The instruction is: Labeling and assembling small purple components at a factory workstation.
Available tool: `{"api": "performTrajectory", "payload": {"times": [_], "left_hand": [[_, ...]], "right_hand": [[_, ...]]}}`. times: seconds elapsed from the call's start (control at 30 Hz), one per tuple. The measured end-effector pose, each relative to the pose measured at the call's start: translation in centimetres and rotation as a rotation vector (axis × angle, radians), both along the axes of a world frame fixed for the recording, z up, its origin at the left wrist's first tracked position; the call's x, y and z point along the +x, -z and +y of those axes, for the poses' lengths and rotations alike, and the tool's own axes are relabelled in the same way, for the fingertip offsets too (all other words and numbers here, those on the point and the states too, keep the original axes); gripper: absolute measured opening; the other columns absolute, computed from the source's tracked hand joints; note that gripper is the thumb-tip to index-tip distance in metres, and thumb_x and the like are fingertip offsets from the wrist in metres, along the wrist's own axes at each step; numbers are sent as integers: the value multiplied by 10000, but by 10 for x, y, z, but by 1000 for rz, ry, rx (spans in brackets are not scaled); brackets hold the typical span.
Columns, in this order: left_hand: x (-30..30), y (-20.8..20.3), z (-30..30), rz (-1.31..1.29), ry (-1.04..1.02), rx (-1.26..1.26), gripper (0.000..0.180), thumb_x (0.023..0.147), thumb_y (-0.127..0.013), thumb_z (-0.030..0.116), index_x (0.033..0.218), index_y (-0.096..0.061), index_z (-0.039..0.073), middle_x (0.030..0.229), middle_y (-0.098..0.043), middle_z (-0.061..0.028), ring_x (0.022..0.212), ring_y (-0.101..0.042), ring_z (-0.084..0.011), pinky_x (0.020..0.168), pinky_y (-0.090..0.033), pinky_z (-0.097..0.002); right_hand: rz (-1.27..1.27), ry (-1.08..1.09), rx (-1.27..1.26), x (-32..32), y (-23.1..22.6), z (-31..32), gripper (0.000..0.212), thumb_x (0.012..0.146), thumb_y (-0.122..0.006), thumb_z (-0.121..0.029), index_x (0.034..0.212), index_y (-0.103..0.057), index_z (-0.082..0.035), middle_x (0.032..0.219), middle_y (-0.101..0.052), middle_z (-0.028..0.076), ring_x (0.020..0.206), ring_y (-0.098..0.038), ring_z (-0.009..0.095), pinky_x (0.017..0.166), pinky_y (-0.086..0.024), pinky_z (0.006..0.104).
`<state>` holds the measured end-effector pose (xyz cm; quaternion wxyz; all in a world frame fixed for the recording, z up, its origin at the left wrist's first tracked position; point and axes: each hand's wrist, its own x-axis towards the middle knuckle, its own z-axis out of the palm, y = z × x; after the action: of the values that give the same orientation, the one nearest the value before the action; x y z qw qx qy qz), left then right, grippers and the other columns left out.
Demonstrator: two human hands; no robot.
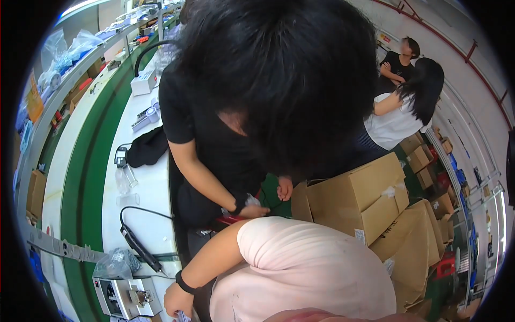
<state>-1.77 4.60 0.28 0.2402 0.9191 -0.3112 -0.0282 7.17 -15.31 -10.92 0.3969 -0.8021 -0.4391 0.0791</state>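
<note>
My right hand (176, 300) is at the lower left, at the end of a bare forearm with a black wristband (183, 283). Its fingers are curled down around a small pale bluish-grey piece (183, 316), mostly cut off by the lower edge. Just left of it stands a white-and-black bench machine (123, 298) with a metal fixture on top. My pink sleeve (316, 241) fills the lower middle. I see nothing of my left hand.
Close ahead, a person in black (204, 123) leans forward, hands low. Open cardboard boxes (354, 193) stand to the right. On the white bench (155, 188) lie a corded black tool (138, 244), a plastic bag (117, 264) and clear containers (127, 199). Two more people stand at the far right.
</note>
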Motion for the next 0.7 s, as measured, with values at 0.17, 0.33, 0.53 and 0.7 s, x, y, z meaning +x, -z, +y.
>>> {"api": "performTrajectory", "payload": {"times": [0.17, 0.33, 0.53, 0.7], "left_hand": [[6, -4, 4, 214, -23, 114, 418, 980, -698, 329, 1178, -716, -38, 1031, -695, -314, 979, -649, -501, 891, -513, -544], [8, 35, 21, -67, -5, 107, 407, 874, -743, 228, 1204, -691, -5, 1087, -669, -271, 1059, -598, -484, 963, -468, -566], [0, 33, 2, -28, -96, -107, 353, 838, -759, 128, 1137, -649, -22, 1092, -641, -201, 1066, -559, -424, 955, -454, -497], [4, 29, 2, 27, -124, -131, 397, 787, -802, 170, 1116, -662, -3, 1086, -654, -201, 1059, -574, -434, 954, -460, -515]], "right_hand": [[50, -56, 139, -27, -31, -9, 323, 979, -633, -215, 1028, -692, 98, 991, -694, 362, 845, -676, 450, 753, -533, 522], [-201, 88, -29, -22, -28, -2, 347, 711, -824, -380, 900, -769, -94, 908, -732, 135, 891, -705, 365, 757, -556, 488], [-215, 73, 20, -43, -37, -27, 267, 772, -781, -319, 922, -710, -110, 921, -649, 76, 967, -627, 310, 826, -490, 453], [-294, 74, -84, -39, -49, -27, 245, 820, -746, -347, 921, -733, -124, 937, -676, 73, 977, -647, 313, 825, -514, 452]]}}
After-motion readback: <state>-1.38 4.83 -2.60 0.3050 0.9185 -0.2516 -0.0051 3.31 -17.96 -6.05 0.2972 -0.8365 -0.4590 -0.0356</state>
